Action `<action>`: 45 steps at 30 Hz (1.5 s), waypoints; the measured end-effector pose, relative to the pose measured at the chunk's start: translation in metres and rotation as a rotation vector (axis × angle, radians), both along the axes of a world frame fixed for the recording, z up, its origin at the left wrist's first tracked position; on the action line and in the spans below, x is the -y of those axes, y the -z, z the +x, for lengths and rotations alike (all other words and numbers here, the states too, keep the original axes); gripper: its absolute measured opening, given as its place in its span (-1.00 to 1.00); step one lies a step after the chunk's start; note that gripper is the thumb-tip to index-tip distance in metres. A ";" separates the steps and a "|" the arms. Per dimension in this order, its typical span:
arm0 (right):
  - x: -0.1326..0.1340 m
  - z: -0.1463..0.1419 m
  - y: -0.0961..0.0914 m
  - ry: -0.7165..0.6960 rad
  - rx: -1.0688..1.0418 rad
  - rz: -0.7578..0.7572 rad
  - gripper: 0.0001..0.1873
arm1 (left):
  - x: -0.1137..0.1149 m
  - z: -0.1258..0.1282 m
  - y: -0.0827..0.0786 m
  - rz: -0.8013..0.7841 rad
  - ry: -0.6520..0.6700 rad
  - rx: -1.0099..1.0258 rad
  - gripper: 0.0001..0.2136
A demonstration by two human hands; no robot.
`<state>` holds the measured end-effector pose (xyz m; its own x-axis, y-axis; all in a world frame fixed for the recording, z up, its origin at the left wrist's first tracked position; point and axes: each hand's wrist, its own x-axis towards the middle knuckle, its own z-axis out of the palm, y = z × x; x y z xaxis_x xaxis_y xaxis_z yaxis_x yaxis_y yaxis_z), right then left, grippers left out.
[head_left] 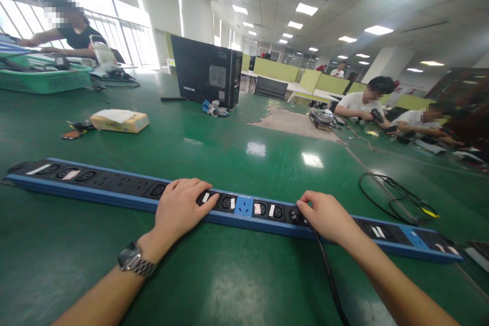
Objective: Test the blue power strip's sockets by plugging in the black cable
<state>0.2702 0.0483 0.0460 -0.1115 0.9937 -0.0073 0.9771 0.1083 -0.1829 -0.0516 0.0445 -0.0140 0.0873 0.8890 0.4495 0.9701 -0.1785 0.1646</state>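
Observation:
A long blue power strip (95, 186) with black sockets lies across the green table in front of me. My left hand (181, 206) rests flat on top of it near its middle, fingers stretched out; a metal watch sits on that wrist. My right hand (324, 214) is closed round a black plug (297, 215) seated in a socket of the strip, and the plug's black cable (330, 280) runs down toward me under my wrist.
A coiled black cable (397, 198) lies at the right. A tissue box (119, 121), a black computer case (206, 71) and a green basket (46, 80) stand farther back. Other people sit at the far left and far right of the green table (244, 163).

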 end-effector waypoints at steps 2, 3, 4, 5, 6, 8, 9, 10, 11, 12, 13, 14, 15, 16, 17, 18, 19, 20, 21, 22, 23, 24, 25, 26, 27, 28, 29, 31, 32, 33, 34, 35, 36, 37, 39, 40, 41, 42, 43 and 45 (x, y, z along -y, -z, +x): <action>0.002 -0.005 -0.002 0.036 0.076 0.007 -0.72 | 0.000 0.000 0.000 0.000 0.000 0.002 -0.69; 0.003 -0.010 -0.002 0.048 0.111 0.009 -0.72 | 0.000 0.000 0.000 0.002 0.000 0.003 -0.69; 0.004 -0.015 -0.001 0.053 0.139 0.008 -0.72 | 0.000 0.000 0.000 0.002 0.001 0.005 -0.69; 0.005 -0.020 0.000 0.052 0.164 0.001 -0.73 | 0.001 0.000 -0.001 0.002 0.002 0.007 -0.70; 0.005 -0.024 0.001 0.052 0.188 -0.006 -0.73 | 0.001 0.000 -0.001 0.001 0.004 0.009 -0.70; 0.006 -0.032 0.004 0.056 0.226 -0.024 -0.74 | 0.001 0.000 -0.001 0.001 0.008 0.015 -0.71; 0.006 -0.034 0.006 0.057 0.234 -0.032 -0.75 | 0.001 0.000 -0.001 0.001 0.010 0.018 -0.71; 0.005 -0.035 0.007 0.054 0.236 -0.039 -0.75 | 0.001 0.000 -0.001 0.001 0.011 0.021 -0.71; 0.005 -0.035 0.008 0.049 0.234 -0.043 -0.75 | 0.001 0.000 -0.001 0.002 0.012 0.025 -0.71; 0.004 -0.034 0.009 0.041 0.231 -0.047 -0.76 | 0.001 0.000 -0.001 0.002 0.013 0.028 -0.71; 0.004 -0.033 0.010 0.036 0.233 -0.048 -0.76 | 0.001 0.000 -0.001 0.002 0.013 0.030 -0.71; 0.003 -0.032 0.011 0.032 0.239 -0.045 -0.75 | 0.001 0.000 -0.001 0.003 0.013 0.033 -0.71; 0.003 -0.031 0.011 0.028 0.247 -0.042 -0.75 | 0.001 0.000 -0.001 0.004 0.013 0.036 -0.71; 0.003 -0.031 0.012 0.024 0.253 -0.041 -0.75 | 0.001 0.000 -0.001 0.006 0.014 0.039 -0.71; 0.003 -0.031 0.013 0.021 0.258 -0.040 -0.76 | 0.001 0.000 -0.001 0.007 0.015 0.043 -0.71; 0.002 -0.031 0.014 0.019 0.259 -0.041 -0.76 | 0.001 0.000 -0.002 0.008 0.016 0.047 -0.71; 0.002 -0.032 0.015 0.016 0.257 -0.040 -0.76 | 0.002 0.000 -0.002 0.008 0.018 0.052 -0.71; 0.001 -0.032 0.015 0.012 0.250 -0.039 -0.76 | 0.002 0.001 -0.002 0.006 0.019 0.055 -0.71; 0.001 -0.032 0.015 0.004 0.233 -0.038 -0.76 | 0.002 0.002 -0.003 0.003 0.019 0.057 -0.71; 0.001 -0.031 0.013 -0.010 0.204 -0.036 -0.77 | 0.002 0.002 -0.003 -0.002 0.017 0.056 -0.71; 0.001 -0.029 0.009 -0.022 0.166 -0.025 -0.78 | 0.002 0.002 -0.004 -0.007 0.013 0.055 -0.71; 0.003 -0.025 0.003 -0.023 0.119 0.002 -0.78 | 0.002 0.003 -0.004 -0.011 0.009 0.055 -0.71; 0.005 -0.021 -0.007 -0.009 0.063 0.046 -0.78 | 0.002 0.002 -0.004 -0.015 0.005 0.054 -0.71; 0.009 -0.016 -0.019 0.020 0.000 0.110 -0.78 | 0.001 0.001 -0.003 -0.018 0.004 0.055 -0.71; 0.012 -0.012 -0.034 0.065 -0.072 0.196 -0.77 | 0.000 0.000 -0.003 -0.021 0.005 0.058 -0.71; 0.016 -0.007 -0.049 0.111 -0.149 0.277 -0.75 | 0.000 0.000 -0.003 -0.022 0.009 0.064 -0.72; 0.019 -0.005 -0.064 0.146 -0.232 0.363 -0.72 | 0.000 -0.001 -0.003 -0.018 0.012 0.076 -0.73; 0.025 -0.008 -0.086 0.145 -0.365 0.425 -0.71 | 0.004 0.003 -0.006 0.009 0.035 0.144 -0.74; 0.026 -0.014 -0.091 0.108 -0.408 0.389 -0.70 | 0.008 0.008 -0.008 0.024 0.060 0.219 -0.75; 0.027 -0.023 -0.092 0.058 -0.436 0.332 -0.71 | 0.014 0.016 -0.012 0.023 0.099 0.325 -0.74; 0.027 -0.036 -0.089 0.003 -0.452 0.268 -0.73 | 0.020 0.026 -0.016 0.006 0.159 0.462 -0.73; 0.026 -0.050 -0.082 -0.049 -0.460 0.214 -0.76 | 0.027 0.038 -0.021 -0.054 0.226 0.630 -0.70; 0.026 -0.064 -0.073 -0.093 -0.475 0.179 -0.79 | 0.034 0.051 -0.026 -0.144 0.317 0.804 -0.67; 0.025 -0.079 -0.064 -0.131 -0.498 0.160 -0.81 | 0.040 0.063 -0.031 -0.234 0.422 0.981 -0.61; 0.024 -0.102 -0.046 -0.245 -0.629 0.083 -0.79 | 0.049 0.081 -0.038 -0.331 0.514 1.249 -0.52; 0.024 -0.110 -0.039 -0.308 -0.742 0.023 -0.75 | 0.051 0.086 -0.041 -0.359 0.523 1.343 -0.49; 0.024 -0.115 -0.033 -0.360 -0.879 -0.045 -0.71 | 0.052 0.087 -0.042 -0.387 0.505 1.405 -0.47; 0.025 -0.116 -0.028 -0.381 -1.024 -0.098 -0.68 | 0.052 0.086 -0.043 -0.423 0.473 1.438 -0.47; 0.026 -0.115 -0.022 -0.359 -1.150 -0.114 -0.65 | 0.051 0.082 -0.043 -0.466 0.437 1.444 -0.47; 0.033 -0.108 -0.009 -0.237 -1.251 -0.069 -0.62 | 0.049 0.073 -0.043 -0.536 0.365 1.393 -0.45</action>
<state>0.1625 0.0154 0.0550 -0.2534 0.9504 0.1804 0.0932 0.2096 -0.9733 0.0213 -0.0044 0.0285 0.1249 0.9922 0.0008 -0.0856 0.0099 0.9963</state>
